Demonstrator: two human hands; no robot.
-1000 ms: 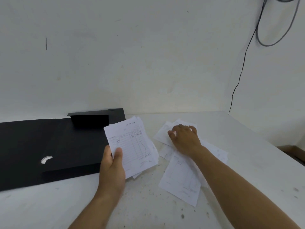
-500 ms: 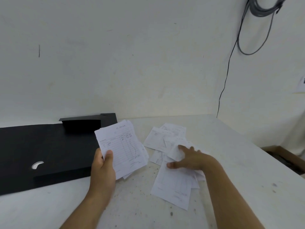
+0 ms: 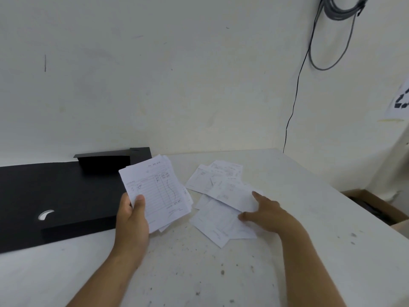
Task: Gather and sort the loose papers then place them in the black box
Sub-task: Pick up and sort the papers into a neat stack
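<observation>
Papers (image 3: 158, 191): handwriting seemingly illegible, left hand (image 3: 132, 220).

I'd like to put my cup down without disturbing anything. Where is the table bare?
Bare table lies right of the loose papers, out to the table's right edge, and along the near edge between the forearms. It is crowded mid-table: the left hand holds a paper stack beside the black box, and the right hand is on the papers.
</observation>
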